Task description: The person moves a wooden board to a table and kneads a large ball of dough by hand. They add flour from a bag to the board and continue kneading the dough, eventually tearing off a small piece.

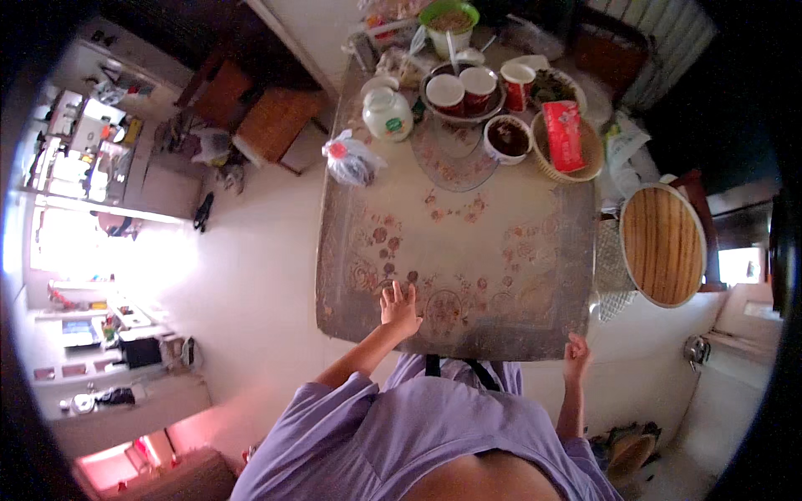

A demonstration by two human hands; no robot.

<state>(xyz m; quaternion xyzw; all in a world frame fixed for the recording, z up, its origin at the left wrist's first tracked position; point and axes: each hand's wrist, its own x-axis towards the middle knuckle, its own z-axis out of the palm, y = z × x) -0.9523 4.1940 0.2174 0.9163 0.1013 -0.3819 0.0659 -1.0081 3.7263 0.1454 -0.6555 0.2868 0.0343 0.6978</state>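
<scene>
My left hand (400, 308) lies on or just over the near left part of the table's floral cover (451, 250), fingers apart and nothing in it. At the table's near right corner is my right hand (576, 352), its fingers partly curled; whether it touches the edge or grips anything does not show. Farther up the table are a knotted plastic bag with a red top (351, 161), a white jar with a green label (387, 116), a bowl with dark contents (508, 140) and a basket (594, 164) with a red packet (564, 134) on it.
Paper cups (445, 94) stand in a metal bowl at the far side, near a green-rimmed container (450, 25). A round wood-patterned board (663, 245) is right of the table. A wooden chair (279, 122) stands at the far left, with a dark shoe (203, 213) on the floor.
</scene>
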